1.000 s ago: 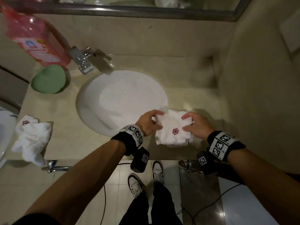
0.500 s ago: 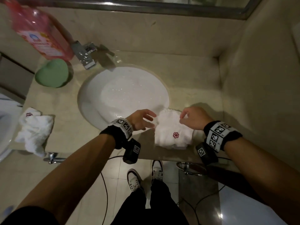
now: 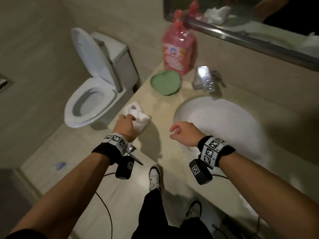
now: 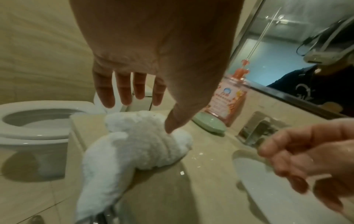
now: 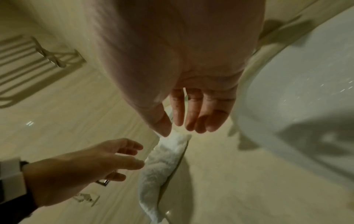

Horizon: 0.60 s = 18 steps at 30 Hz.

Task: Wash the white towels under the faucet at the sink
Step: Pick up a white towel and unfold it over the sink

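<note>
A crumpled white towel (image 3: 140, 118) with a small red mark lies at the left end of the counter (image 3: 165, 152), one end hanging over the front edge. My left hand (image 3: 128, 120) hovers over it with straight, spread fingers (image 4: 122, 92); the thumb tip touches the towel (image 4: 138, 144). My right hand (image 3: 174, 132) hangs empty and loosely curled above the counter, between the towel and the white sink basin (image 3: 217, 128). The chrome faucet (image 3: 205, 78) stands behind the basin. No water stream is visible. The right wrist view shows the left hand (image 5: 107, 159) beside the towel (image 5: 166, 159).
A pink soap bottle (image 3: 179, 49) and a green dish (image 3: 165, 81) stand left of the faucet. An open toilet (image 3: 93, 94) sits just past the counter's left end. A mirror (image 3: 259, 16) runs along the back wall. Cables trail over the floor by my feet.
Both hands have left the folded towel right of the sink, which is now out of view. My view swung left, and the left hand reached the crumpled towel at the counter's left end.
</note>
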{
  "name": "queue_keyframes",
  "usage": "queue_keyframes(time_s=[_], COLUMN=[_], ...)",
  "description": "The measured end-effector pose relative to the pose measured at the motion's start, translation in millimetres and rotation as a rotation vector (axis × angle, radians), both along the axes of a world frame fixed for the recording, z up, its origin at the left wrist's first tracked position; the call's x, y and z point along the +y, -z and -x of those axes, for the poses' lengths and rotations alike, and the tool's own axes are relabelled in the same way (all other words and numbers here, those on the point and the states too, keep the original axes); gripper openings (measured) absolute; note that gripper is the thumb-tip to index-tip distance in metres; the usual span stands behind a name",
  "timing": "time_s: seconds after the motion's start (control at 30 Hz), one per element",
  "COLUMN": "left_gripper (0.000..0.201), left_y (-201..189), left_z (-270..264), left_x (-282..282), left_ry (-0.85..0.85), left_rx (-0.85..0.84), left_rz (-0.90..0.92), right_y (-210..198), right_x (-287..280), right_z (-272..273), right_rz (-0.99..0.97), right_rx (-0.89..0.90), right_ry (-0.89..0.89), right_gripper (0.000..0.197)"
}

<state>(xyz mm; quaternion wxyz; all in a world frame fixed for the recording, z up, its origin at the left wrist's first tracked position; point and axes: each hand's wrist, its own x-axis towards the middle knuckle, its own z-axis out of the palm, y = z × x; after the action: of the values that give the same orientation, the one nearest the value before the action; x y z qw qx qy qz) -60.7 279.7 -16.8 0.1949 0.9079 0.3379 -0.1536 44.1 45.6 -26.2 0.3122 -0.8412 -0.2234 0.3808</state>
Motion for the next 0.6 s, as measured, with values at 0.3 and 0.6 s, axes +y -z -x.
queue_keyframes(time_s=[0.3, 0.6], left_gripper=[0.064, 0.021], left_y=[65.3, 41.7], left_z=[-14.3, -44.3], left_x=[60.9, 86.1], left_ry=[0.011, -0.075], left_rx=[0.117, -0.408], left_rz=[0.144, 0.791], right_y=[57.3, 59.0], right_x=[131.9, 144.6], right_z=[4.7, -29.0], right_rz=[-0.007, 0.073], right_rx=[-0.063, -0.135], right_ry=[-0.057, -0.080], right_gripper=[0.064, 0.027])
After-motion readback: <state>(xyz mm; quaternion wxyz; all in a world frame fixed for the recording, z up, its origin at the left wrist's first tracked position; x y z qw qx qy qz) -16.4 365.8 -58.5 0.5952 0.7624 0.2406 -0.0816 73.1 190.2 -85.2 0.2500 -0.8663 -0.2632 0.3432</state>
